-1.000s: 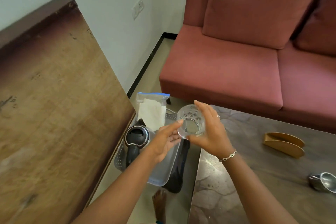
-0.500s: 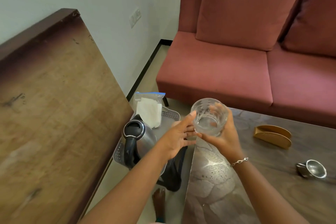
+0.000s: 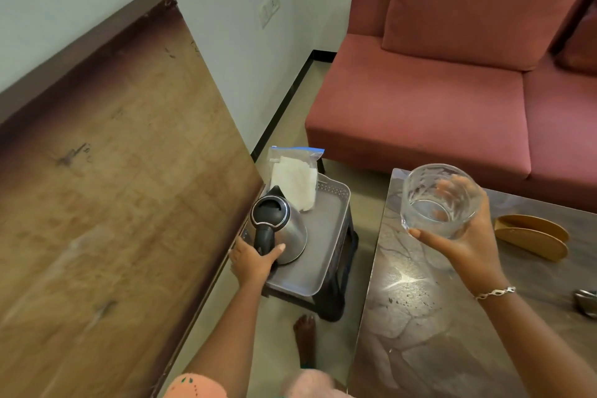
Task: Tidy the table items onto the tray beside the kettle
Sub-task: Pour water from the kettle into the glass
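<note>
Wooden panel (image 3: 113, 171) filling everything left of left grip (image 3: 255, 260). Red sofa (image 3: 420, 107) beyond both grips. Stone-pattern counter (image 3: 420, 317) below right grip (image 3: 465, 245). Black stool (image 3: 350, 255) on floor with grey tray (image 3: 326, 236) on top, just right of left grip. Steel kettle (image 3: 292, 229) upright on tray's near-left part. Left grip curled round kettle's black handle, thumb laid against the steel body. Zip bag of white napkins (image 3: 295, 181) beyond kettle at tray's far end. Clear glass (image 3: 439, 200) pinched in right grip, fingers behind, thumb on near side. Held in air over counter's far-left corner, mouth tilted toward camera, well right of tray, not yet on it. Gold holder (image 3: 533, 236) on counter just right of right grip. Metal piece (image 3: 586, 300) right of that wrist, cut off by frame edge. Bracelet (image 3: 494, 292) on right wrist.
</note>
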A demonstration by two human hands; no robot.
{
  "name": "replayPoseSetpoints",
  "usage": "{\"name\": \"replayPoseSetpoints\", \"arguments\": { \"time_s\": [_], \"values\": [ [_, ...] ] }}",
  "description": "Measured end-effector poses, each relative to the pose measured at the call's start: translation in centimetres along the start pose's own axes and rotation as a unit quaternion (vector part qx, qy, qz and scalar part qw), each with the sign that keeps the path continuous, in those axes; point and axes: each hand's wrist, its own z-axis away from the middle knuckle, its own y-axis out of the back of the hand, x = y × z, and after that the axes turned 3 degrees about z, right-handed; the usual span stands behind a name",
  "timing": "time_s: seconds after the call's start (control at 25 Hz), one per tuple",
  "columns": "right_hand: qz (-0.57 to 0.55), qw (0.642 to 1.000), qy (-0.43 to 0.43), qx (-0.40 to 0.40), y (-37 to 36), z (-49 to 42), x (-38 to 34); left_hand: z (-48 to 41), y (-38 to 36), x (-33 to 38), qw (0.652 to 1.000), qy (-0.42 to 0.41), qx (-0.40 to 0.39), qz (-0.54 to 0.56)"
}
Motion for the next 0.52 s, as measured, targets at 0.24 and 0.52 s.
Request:
{"name": "replayPoseSetpoints", "arguments": {
  "time_s": [0.24, 0.52],
  "values": [
    [0.008, 1.0, -0.016, 0.013, -0.1, 0.0, 0.2, -2.6, -2.0, -2.1, 0.996, 0.058, -0.071, 0.01],
    [0.017, 0.999, -0.022, 0.022, -0.1, 0.5, 0.2, -4.6, -3.2, -3.4, 0.956, 0.162, -0.134, 0.204]
  ]
}}
